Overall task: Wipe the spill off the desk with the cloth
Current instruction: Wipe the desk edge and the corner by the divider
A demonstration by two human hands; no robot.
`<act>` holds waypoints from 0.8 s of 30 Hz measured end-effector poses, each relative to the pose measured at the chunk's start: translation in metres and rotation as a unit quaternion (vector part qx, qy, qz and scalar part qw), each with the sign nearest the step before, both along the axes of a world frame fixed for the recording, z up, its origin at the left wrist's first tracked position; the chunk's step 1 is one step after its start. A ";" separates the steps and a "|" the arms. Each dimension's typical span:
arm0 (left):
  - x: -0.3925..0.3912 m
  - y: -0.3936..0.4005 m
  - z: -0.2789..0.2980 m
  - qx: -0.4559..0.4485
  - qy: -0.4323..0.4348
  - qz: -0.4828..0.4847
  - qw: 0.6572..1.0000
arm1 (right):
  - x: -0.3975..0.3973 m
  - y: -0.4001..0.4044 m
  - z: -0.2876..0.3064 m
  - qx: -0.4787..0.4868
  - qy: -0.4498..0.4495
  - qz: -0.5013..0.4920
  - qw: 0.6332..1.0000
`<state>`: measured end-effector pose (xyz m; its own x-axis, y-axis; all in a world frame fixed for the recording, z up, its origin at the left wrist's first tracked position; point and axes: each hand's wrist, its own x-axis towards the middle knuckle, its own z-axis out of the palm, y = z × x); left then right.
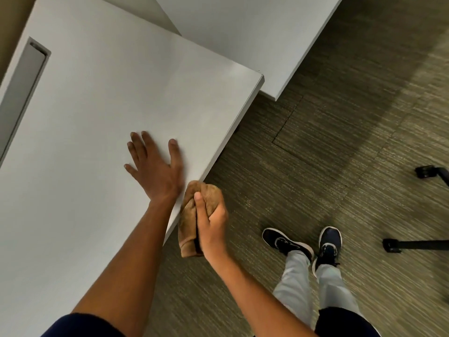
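Brown cloth (194,215) bunched in the right hand (213,222), held just off the desk (97,105) beside its near edge, over the carpet (315,154); fingers curled tight around the upper wad, thumb (200,205) pressed along the top, loose end hanging below the palm toward the wrist; left hand (155,166) flat on the desk just inside that same edge, fingers spread and gripping nothing; no spill discernible on the grey surface; second desk (243,32) beyond the far corner; dark shoes (303,242) and chair casters (413,207) on the carpet, well apart from the desk.
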<state>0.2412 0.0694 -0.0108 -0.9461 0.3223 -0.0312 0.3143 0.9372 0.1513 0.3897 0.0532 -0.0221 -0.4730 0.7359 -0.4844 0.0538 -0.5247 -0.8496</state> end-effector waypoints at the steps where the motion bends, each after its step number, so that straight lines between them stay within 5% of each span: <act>1: 0.000 0.000 0.000 -0.001 0.001 0.000 1.000 | 0.002 0.000 -0.002 0.003 -0.005 0.016 1.000; 11: -0.002 -0.001 -0.001 0.005 -0.003 0.002 1.000 | -0.011 0.038 0.007 -0.010 -0.012 -0.021 1.000; 24: 0.000 -0.001 0.001 0.008 -0.003 -0.004 1.000 | -0.037 0.210 0.006 -0.037 0.028 -0.156 0.987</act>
